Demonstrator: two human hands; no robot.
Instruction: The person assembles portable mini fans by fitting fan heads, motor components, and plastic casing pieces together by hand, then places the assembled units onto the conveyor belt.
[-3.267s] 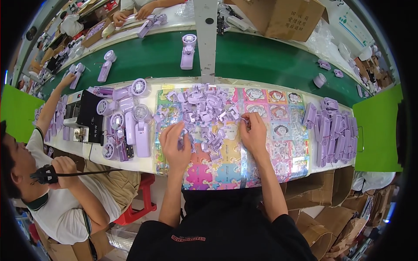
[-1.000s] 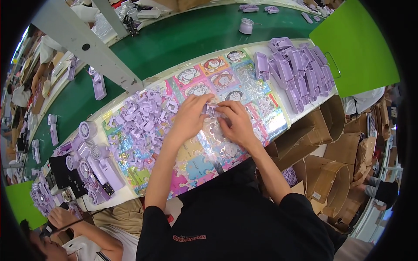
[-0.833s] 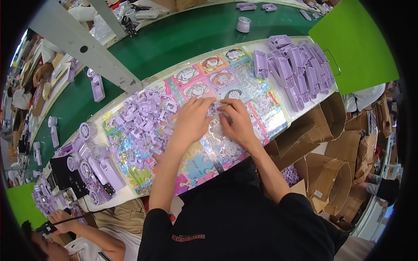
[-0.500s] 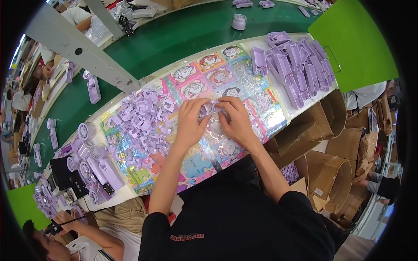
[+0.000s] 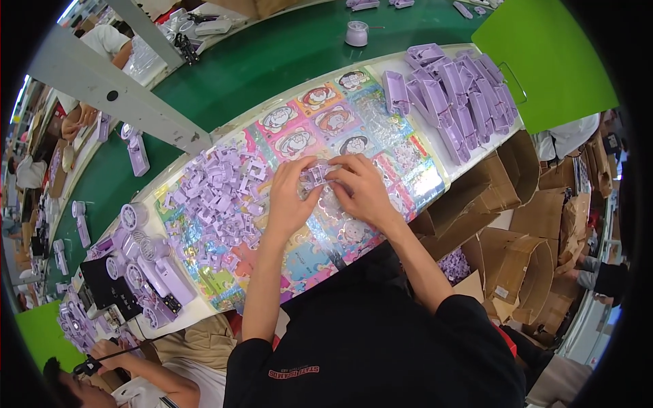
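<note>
Between my two hands is a small light-purple plastic bracket (image 5: 315,176), pinched over the colourful sticker-covered table mat (image 5: 304,262). My left hand (image 5: 291,197) grips its left side with thumb and fingers. On its other side, the fingertips of my right hand (image 5: 362,189) press against the part. Fingers partly hide it. Left of my left hand spreads a loose heap of similar purple plastic pieces (image 5: 218,194).
Long purple housings (image 5: 469,95) are stacked at the back right beside a green panel (image 5: 547,64). Purple fan bodies (image 5: 153,265) lie at the left. A green conveyor (image 5: 272,64) runs behind, past a white post (image 5: 122,85). Cardboard boxes (image 5: 520,265) stand at right; a co-worker (image 5: 146,377) sits lower left.
The view has shifted slightly. Both hands stay together at the bracket, which now shows more openly between the fingertips; my right fingers have changed position on it.
</note>
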